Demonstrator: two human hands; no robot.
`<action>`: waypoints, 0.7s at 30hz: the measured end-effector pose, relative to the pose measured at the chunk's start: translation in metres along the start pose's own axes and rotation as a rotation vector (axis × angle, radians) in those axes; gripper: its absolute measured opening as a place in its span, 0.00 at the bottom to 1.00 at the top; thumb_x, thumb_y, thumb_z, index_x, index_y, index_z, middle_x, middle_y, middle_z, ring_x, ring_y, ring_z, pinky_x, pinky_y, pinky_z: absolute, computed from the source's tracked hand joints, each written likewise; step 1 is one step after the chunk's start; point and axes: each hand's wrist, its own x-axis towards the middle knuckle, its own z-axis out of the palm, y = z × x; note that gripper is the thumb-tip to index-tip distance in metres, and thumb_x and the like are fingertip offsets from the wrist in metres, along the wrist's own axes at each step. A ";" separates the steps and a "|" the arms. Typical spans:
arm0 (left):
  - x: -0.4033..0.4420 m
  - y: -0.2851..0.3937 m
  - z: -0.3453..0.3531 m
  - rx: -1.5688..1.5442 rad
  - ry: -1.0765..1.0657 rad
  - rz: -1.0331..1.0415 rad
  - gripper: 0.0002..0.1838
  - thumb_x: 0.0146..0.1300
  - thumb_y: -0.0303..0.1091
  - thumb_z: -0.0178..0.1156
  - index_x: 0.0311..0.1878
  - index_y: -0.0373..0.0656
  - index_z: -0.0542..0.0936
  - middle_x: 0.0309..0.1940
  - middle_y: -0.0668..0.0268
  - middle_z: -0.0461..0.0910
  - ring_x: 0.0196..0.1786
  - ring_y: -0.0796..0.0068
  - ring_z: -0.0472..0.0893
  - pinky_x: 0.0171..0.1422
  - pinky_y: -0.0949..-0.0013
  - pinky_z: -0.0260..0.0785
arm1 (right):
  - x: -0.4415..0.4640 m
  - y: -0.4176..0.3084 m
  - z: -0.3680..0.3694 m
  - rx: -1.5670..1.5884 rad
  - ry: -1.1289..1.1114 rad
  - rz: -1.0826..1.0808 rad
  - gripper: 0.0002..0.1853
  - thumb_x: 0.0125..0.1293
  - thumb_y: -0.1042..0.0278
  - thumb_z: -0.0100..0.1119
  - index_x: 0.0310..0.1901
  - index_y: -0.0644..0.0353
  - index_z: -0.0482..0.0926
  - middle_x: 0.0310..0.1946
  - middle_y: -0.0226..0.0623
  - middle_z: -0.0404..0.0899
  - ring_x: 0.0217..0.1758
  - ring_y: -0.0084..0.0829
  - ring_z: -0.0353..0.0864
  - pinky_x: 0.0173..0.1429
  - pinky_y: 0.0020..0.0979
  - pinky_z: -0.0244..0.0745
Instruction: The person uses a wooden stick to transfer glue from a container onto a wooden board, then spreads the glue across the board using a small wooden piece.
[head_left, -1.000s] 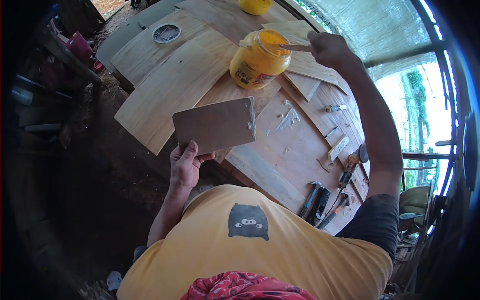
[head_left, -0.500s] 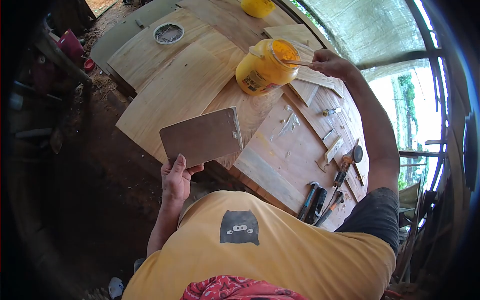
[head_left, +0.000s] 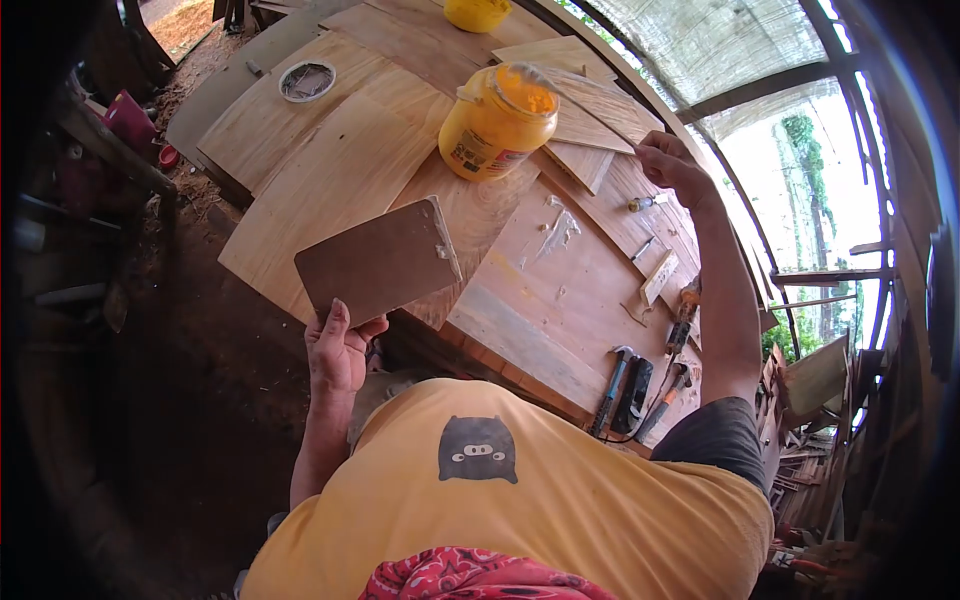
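Note:
My left hand (head_left: 340, 350) grips the lower edge of a flat brown rectangular board (head_left: 380, 262), thumb on its face. White glue-like smears mark the board's right edge. In my right hand (head_left: 675, 165) is a thin stick (head_left: 598, 116), held by its near end. Its far end, coated with pale paste, lies over the mouth of a yellow plastic jar (head_left: 490, 130). The jar stands upright and uncapped on the wood sheets, with orange-yellow showing inside its rim.
Plywood sheets (head_left: 330, 160) cover the worktable. A round white lid (head_left: 307, 82) and a yellow tub (head_left: 477, 12) sit at the back. To the right lie a hammer (head_left: 612, 388), a screwdriver (head_left: 645, 203), wood offcuts and a white glue smear (head_left: 560, 230).
My right hand has drawn the stick up out of the jar, so its coated end now shows above the mouth. The board stays in my left hand. The view has shifted slightly.

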 end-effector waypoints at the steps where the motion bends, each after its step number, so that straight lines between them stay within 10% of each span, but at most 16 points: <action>1: -0.002 -0.002 0.002 -0.002 0.009 0.004 0.17 0.75 0.39 0.60 0.59 0.39 0.79 0.46 0.57 0.87 0.42 0.63 0.89 0.46 0.59 0.86 | -0.006 0.008 -0.001 0.026 0.046 -0.047 0.10 0.72 0.62 0.63 0.37 0.56 0.75 0.20 0.19 0.64 0.19 0.11 0.55 0.22 0.21 0.47; 9: -0.023 -0.043 0.027 0.083 0.001 0.026 0.19 0.76 0.43 0.59 0.60 0.39 0.78 0.46 0.58 0.87 0.42 0.63 0.88 0.46 0.59 0.85 | -0.098 0.075 0.020 0.323 0.099 -0.248 0.13 0.76 0.57 0.57 0.35 0.55 0.71 0.21 0.19 0.60 0.22 0.12 0.55 0.25 0.18 0.49; 16: -0.036 -0.073 0.027 0.105 0.074 0.101 0.19 0.76 0.45 0.58 0.59 0.41 0.78 0.45 0.58 0.86 0.44 0.63 0.88 0.48 0.59 0.85 | -0.196 0.222 0.112 0.319 0.006 0.086 0.09 0.74 0.64 0.60 0.40 0.58 0.74 0.25 0.22 0.70 0.26 0.15 0.65 0.30 0.21 0.60; 21: -0.038 -0.088 0.040 0.147 0.146 0.103 0.20 0.74 0.46 0.61 0.58 0.39 0.78 0.43 0.56 0.86 0.41 0.64 0.88 0.46 0.60 0.84 | -0.221 0.304 0.165 -0.305 0.138 -0.004 0.09 0.68 0.70 0.60 0.46 0.60 0.73 0.31 0.40 0.77 0.38 0.40 0.80 0.43 0.38 0.75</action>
